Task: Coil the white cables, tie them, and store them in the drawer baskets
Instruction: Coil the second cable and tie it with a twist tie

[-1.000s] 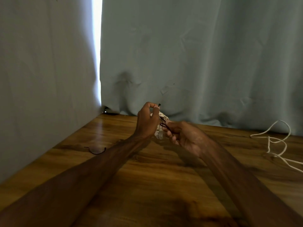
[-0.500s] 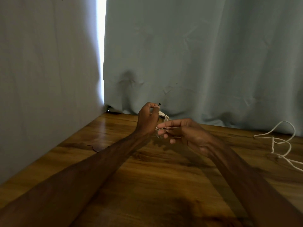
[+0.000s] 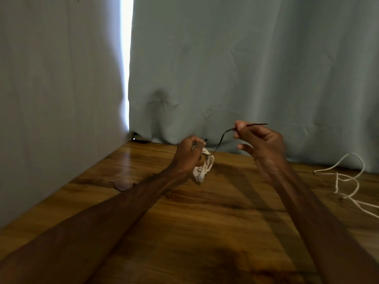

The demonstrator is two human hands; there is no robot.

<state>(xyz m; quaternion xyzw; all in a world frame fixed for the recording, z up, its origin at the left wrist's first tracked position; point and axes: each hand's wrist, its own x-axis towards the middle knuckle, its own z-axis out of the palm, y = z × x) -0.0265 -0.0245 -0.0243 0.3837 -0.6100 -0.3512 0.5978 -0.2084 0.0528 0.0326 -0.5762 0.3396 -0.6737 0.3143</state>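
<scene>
Small bundle of white cable (image 3: pixel 204 168), coiled into tight loops, hanging upright below the left hand (image 3: pixel 187 155), just above the wooden counter (image 3: pixel 205 222). Thin dark tie (image 3: pixel 220 140), possibly wire, running from the bundle's top up to the right hand (image 3: pixel 260 144), end sticking out rightward. Loose white cable (image 3: pixel 348 181), uncoiled, sprawled at the counter's right edge, well apart.

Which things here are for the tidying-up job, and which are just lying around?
For the job:
- coiled white cable, held in the left hand
- dark tie, pulled by the right hand
- loose white cable on the wooden table, not yet coiled

Just lying around:
- small dark loop on the table
- grey curtains
</scene>
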